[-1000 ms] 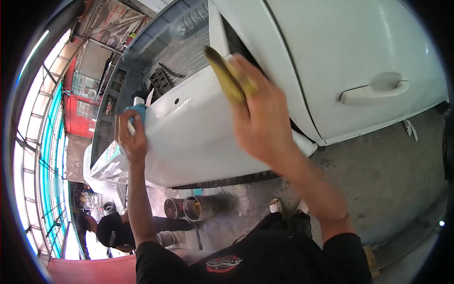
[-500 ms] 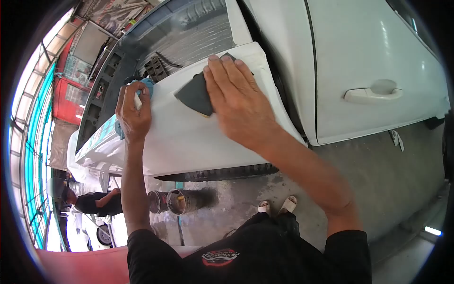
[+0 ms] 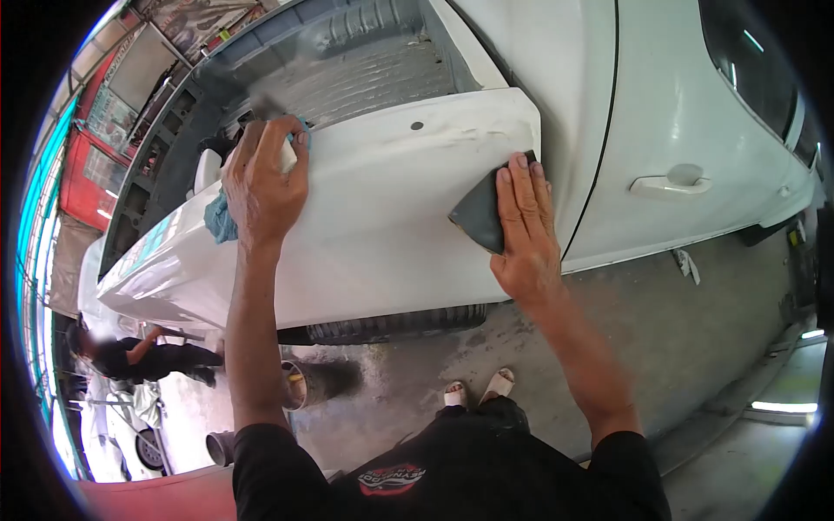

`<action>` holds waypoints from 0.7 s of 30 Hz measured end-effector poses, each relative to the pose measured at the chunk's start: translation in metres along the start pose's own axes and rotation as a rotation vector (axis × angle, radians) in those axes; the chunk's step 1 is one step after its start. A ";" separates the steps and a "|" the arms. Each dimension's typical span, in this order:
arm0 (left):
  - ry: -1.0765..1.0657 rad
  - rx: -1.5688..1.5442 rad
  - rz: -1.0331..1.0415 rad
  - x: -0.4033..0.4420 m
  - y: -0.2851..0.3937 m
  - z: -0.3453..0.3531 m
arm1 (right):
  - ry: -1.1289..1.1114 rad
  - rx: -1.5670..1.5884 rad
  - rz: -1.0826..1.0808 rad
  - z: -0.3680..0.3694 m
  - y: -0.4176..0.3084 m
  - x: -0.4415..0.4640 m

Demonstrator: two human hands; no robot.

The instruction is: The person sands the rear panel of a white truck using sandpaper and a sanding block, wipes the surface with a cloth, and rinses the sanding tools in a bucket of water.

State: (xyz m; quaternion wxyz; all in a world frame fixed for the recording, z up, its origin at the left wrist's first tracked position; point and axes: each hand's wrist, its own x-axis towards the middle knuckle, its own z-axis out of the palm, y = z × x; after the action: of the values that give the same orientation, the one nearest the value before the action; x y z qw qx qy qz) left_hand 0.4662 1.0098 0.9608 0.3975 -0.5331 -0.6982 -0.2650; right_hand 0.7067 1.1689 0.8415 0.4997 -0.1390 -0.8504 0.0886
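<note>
In the head view, the right hand (image 3: 528,227) lies flat, fingers straight, over a dark sheet (image 3: 479,211) against the white truck panel (image 3: 391,213) beneath both hands. The left hand (image 3: 266,182) curls around a small white piece (image 3: 288,157), blue cloth (image 3: 221,220) showing just beside it.

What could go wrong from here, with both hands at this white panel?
The dark sheet lies under the right hand close to the end of the white panel, so its edge might catch there and crease.

The left hand curls around a small pale object, near a blue cloth; a loosened grip could let the object drop.

A bucket stands on the floor left of the person's feet, so a sidestep might knock it.
</note>
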 end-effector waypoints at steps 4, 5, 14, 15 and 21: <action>0.060 0.010 0.036 -0.004 -0.005 0.003 | 0.095 0.070 0.005 -0.005 0.016 0.047; 0.055 0.018 0.028 -0.004 -0.005 0.000 | 0.001 0.025 0.051 -0.009 0.020 0.062; -0.132 -0.231 -0.057 0.010 0.088 0.044 | 0.165 -0.148 -0.126 0.020 0.029 0.060; -0.031 -0.292 -0.038 0.017 0.113 0.059 | 0.144 0.074 0.038 0.018 0.030 0.058; -0.291 -0.171 -0.140 0.009 0.058 0.020 | -0.084 -0.260 -0.087 -0.011 0.015 0.062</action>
State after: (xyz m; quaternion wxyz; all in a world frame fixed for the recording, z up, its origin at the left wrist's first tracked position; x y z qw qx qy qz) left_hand 0.5148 1.0473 0.9542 0.2261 -0.5479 -0.7587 -0.2704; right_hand 0.6901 1.2036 0.8935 0.4448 -0.1614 -0.8801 -0.0383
